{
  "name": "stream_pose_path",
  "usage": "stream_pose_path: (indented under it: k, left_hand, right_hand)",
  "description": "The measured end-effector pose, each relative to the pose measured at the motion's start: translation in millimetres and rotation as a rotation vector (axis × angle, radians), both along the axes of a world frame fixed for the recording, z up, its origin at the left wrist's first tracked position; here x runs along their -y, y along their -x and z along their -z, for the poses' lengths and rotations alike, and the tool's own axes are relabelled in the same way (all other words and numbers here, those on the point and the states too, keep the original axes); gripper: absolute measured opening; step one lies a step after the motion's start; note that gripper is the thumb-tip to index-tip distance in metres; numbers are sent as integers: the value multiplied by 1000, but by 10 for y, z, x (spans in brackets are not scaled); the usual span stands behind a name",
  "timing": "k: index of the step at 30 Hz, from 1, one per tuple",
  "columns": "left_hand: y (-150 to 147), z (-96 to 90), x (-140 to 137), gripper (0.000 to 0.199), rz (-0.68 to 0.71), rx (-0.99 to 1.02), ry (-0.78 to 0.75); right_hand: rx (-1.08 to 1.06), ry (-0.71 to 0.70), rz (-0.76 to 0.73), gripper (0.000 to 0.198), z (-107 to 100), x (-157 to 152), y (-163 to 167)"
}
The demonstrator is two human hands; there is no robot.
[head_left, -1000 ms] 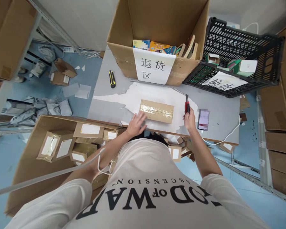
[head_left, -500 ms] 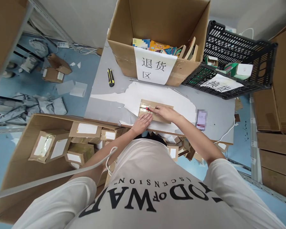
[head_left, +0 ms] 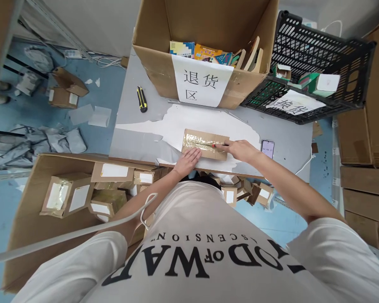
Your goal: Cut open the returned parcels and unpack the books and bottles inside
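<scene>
A small taped cardboard box (head_left: pixel 189 137) lies on the white paper covering the table. My left hand (head_left: pixel 188 161) rests flat, fingers stretched, on the box's near left edge. In my closed right hand (head_left: pixel 240 150) is a small box cutter (head_left: pixel 218 145), black with a red part near its front. Its tip touches the taped top toward the right end. A dark slit line runs through the shiny tape to the left of the cutter. The blade itself is too small to make out.
A yellow-and-black utility knife (head_left: pixel 142 99) lies at the table's left. Behind stand a large carton (head_left: pixel 158 67) of books and a black plastic crate (head_left: pixel 322 46). A phone (head_left: pixel 267 148) lies at right. Below left, a big box (head_left: pixel 25 219) holds several parcels.
My right hand has drawn the box cutter rightward along the tape, from near the box's left end toward its right end. My left hand stays on the box. The view has shifted slightly.
</scene>
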State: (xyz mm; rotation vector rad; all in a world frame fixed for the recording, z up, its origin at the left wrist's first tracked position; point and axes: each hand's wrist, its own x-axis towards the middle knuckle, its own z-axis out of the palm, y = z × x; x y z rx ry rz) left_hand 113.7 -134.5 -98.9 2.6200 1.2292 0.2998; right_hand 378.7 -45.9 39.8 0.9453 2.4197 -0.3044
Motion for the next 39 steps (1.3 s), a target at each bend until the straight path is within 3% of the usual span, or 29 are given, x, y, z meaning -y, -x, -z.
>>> stream_pose_path:
  k: [6,11,15,19,21,25,28,31,39]
  left_hand:
    - [-18,-45,-19,57,-3,-18,53]
    - [-22,-66,-15,55,-6,-12,77]
    - [-40,-106,-3,52,-24,-26,71]
    - [-63,-222,-43,47,-13,-44,85]
    - [-57,-299,-105,46,-7,-40,93]
    - [-7,-426,-361,60,-18,-49,80]
    - [31,-457,-618,100,-25,-98,93]
    - [47,-426,-797,128,-33,-141,140]
    - [42,-298,-825,123,-67,-45,172]
  right_hand:
    - [19,-2,135,83,44,221,-777]
    - [-49,-52,170,76,135,327,-887]
    - [-144,-63,237,66,71,506,-979]
    - [-301,-101,411,52,7,747,-1195]
    - [-470,-101,585,48,75,844,-1256]
    - [-873,63,1106,61,466,1003,-1067]
    - [-1050,196,1356,74,801,1110,-751]
    - [-1161,223,1428,79,1002,1203,-502]
    - [-1209,253,1432,75,1051,1309,-331]
